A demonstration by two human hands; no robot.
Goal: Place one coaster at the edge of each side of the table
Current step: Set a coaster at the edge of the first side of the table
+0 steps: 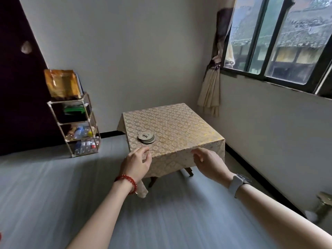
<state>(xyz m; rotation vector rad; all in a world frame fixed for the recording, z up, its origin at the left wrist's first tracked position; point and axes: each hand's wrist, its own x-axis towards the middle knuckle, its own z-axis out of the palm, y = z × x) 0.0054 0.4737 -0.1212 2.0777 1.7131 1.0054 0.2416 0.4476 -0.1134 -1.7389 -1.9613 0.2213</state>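
A small stack of round coasters lies on the table, near its front left corner; the top one bears a dark printed mark. A gold patterned cloth covers the square table and hangs over its sides. My left hand, with a red bead bracelet on the wrist, hovers just in front of the table's near edge, below the stack, fingers loosely curled and holding nothing. My right hand, with a white watch on the wrist, is at the near edge further right, fingers bent and empty.
A wire shelf rack with bottles and bags stands against the wall at left. A window and a tied curtain fill the right wall. Grey floor spreads in front of the table. A brass object sits at the far right.
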